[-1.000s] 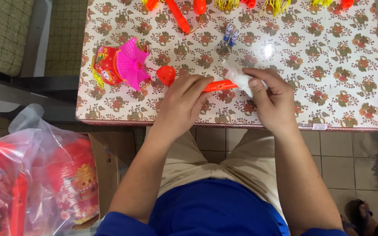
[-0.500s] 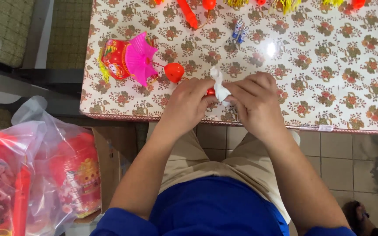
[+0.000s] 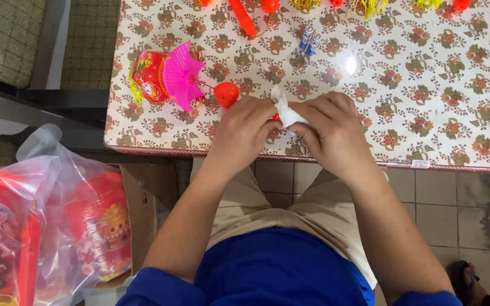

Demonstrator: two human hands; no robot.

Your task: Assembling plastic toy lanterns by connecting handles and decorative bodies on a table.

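White tissue is the central item, pinched between both hands at the near edge of the table, just left of centre. It is bunched around the end of an orange stick, of which only a short piece shows between the two hands. Wrapping the tissue around the stick would explain the close, opposed grip, though the covered part cannot be seen.

Left hand: fingers curled and pressed together, closed over the stick, apparently to steady it against the pull of the other hand.

Right hand: thumb and fingertips pinching the tissue, the remaining fingers folded over it. A loose corner of tissue stands up on the far side of the hands.

Both wrists lie over the near table edge, which supports the forearms and keeps the work low and close to the body.

An orange ball sits just beyond the left hand, touching or nearly touching the knuckles. A thin rod runs from it left to a pink pleated fan backed by a red lantern.

Farther out, two small batteries lie side by side near the far edge, within reach. Orange parts and yellow tassels line the far edge.

On the floor to the near left, clear plastic bags hold more red lanterns, beside a cardboard box.
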